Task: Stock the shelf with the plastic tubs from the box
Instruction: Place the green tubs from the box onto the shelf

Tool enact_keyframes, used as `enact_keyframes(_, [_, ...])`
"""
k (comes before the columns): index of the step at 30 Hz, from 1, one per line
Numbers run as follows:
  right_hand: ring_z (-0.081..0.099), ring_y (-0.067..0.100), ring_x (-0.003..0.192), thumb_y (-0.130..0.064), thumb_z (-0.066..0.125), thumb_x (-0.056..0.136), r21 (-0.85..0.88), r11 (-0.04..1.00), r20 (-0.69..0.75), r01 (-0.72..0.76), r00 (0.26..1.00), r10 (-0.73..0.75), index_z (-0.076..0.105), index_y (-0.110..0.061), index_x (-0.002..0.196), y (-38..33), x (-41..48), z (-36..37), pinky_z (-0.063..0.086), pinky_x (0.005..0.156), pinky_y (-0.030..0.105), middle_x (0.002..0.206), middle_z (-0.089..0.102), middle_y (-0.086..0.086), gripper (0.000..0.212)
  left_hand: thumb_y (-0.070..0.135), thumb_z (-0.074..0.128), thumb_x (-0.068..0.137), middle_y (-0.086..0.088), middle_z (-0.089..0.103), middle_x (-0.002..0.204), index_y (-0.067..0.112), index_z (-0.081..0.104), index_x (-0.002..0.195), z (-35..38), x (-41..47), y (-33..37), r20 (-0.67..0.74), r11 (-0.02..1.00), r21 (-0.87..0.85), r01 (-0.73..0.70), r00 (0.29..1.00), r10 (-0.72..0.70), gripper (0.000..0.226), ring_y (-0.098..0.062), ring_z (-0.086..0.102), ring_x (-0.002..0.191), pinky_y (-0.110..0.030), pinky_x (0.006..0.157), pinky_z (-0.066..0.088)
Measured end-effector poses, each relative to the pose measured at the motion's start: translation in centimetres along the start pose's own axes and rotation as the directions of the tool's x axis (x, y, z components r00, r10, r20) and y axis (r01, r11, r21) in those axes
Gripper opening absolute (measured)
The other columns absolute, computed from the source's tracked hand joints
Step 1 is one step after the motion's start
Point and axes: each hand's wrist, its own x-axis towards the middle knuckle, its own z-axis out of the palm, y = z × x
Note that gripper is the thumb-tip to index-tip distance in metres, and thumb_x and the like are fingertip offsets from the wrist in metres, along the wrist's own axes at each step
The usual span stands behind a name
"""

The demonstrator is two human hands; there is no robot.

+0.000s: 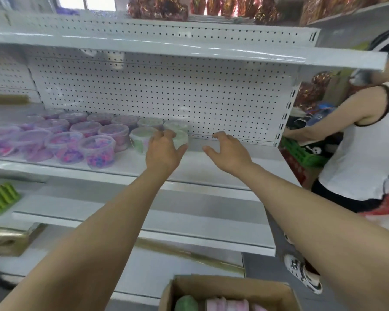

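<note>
Bright, even, cool white light fills the shop, laying glare streaks along the front lip of the upper shelf (189,51) and only a faint shadow beneath it. The wide lens bows straight shelf edges, most toward 9 and 3 o'clock. The plastic tubs (97,151) at 9 o'clock and the box (229,286) at 6 o'clock are smeared and out of focus.

Left hand (164,150) round a green tub (182,137) on the shelf (213,164) — right hand (230,153) empty, just beside.
</note>
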Motion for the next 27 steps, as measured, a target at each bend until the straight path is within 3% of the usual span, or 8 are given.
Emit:
enact_keyframes(10, [0.046,0.025,0.130,-0.056,0.050,0.094,0.034,0.999,0.067,0.020,0.998,-0.022,0.041,-0.021,0.142,6.7,-12.6,-4.3,0.044,0.099,0.039,0.143,0.049,0.004,0.060,0.048,0.063,0.086,-0.012,0.051,0.129,0.016,0.055,0.126,1.9,-14.8,6.6,0.027,0.997,-0.008,0.074,0.997,-0.073,0.052,-0.032,0.046,0.121,-0.043,0.096,0.042])
enact_keyframes(18, [0.048,0.024,0.129,-0.056,0.049,0.094,0.065,0.995,0.253,-0.071,0.966,0.052,0.043,-0.019,0.142,12.6,-21.1,0.6,0.043,0.097,0.036,0.144,0.049,0.003,0.061,0.049,0.065,0.085,-0.014,0.052,0.127,0.013,0.055,0.125,7.5,-25.1,3.2,0.251,0.978,0.063,0.197,0.946,-0.207,0.055,-0.033,0.051,0.116,-0.041,0.094,0.044])
enact_keyframes(25, [0.055,0.030,0.120,-0.048,0.053,0.093,-0.034,0.963,0.490,-0.269,0.835,0.251,0.048,-0.017,0.137,18.7,-29.2,8.5,0.047,0.095,0.037,0.138,0.055,0.006,0.054,0.049,0.065,0.083,-0.013,0.055,0.123,0.014,0.056,0.123,14.2,-33.3,-3.2,0.496,0.931,0.143,0.337,0.789,-0.362,0.055,-0.031,0.056,0.109,-0.036,0.086,0.044])
enact_keyframes(27, [0.062,0.027,0.100,-0.049,0.052,0.093,-0.041,0.939,0.566,-0.340,0.767,0.303,0.056,-0.020,0.123,20.3,-31.5,10.7,0.049,0.082,0.037,0.118,0.062,0.004,0.041,0.052,0.063,0.081,-0.013,0.060,0.119,0.015,0.058,0.119,16.0,-35.5,-5.4,0.548,0.915,0.181,0.362,0.735,-0.399,0.053,-0.030,0.058,0.104,-0.035,0.082,0.045])
